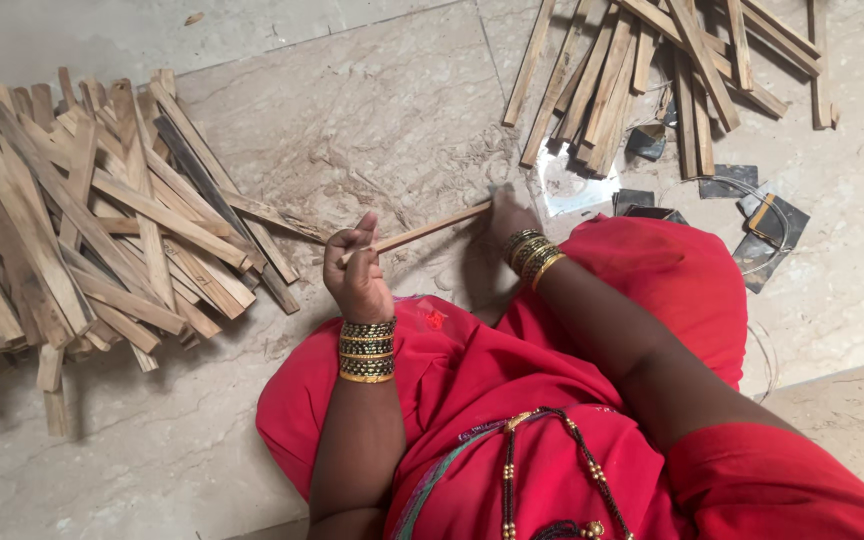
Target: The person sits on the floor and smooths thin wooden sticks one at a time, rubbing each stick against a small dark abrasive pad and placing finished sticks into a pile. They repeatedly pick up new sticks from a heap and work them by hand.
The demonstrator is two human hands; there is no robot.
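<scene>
I hold one thin wooden stick point(430, 228) between both hands above a marble floor. My left hand point(356, 272) is closed around its near end, thumb up. My right hand point(508, 214) grips the far end, fingers partly hidden behind the wrist. Both wrists carry stacks of gold and dark bangles. The stick runs slanted from lower left to upper right, just over my red-clad lap point(592, 400).
A big heap of flat wooden strips point(92, 220) lies on the floor at left. Another pile of strips point(642, 60) lies at top right. Dark square pieces point(772, 240), a wire and a shiny sheet point(572, 185) lie by my right knee.
</scene>
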